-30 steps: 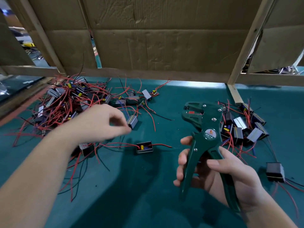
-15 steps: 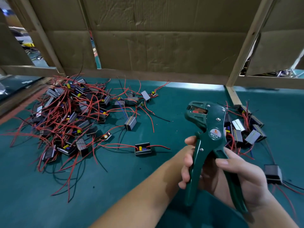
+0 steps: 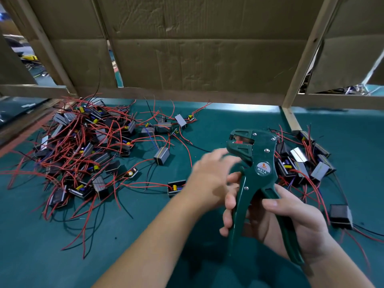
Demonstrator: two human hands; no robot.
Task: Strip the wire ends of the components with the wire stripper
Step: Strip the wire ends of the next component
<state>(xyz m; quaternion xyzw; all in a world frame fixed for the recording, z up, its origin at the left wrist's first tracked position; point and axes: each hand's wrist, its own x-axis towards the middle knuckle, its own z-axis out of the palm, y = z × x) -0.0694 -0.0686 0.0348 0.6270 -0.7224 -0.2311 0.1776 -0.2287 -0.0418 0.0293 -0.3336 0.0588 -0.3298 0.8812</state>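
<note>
My right hand (image 3: 291, 221) wrapped round wire stripper (image 3: 261, 161) handles. Left hand (image 3: 209, 179) blurred, fingers loose, looks empty, just beside the head. 1 early squeeze could pinch skin, not wire.

We look down on a teal work mat (image 3: 145, 235) that covers the bench. Along its far edge runs a horizontal wooden rail (image 3: 187, 95), and above the rail a large creased cardboard sheet (image 3: 197, 59) stands as a back wall. A slanted wooden batten (image 3: 52, 57) crosses at the left. A wooden post (image 3: 307, 55) rises at the right, with a short wooden strip (image 3: 291, 119) lying on the mat at its foot. Right of the post is another cardboard panel (image 3: 351, 59). Through the left gap we make out something yellow (image 3: 29, 58), too blurred to name.
</note>
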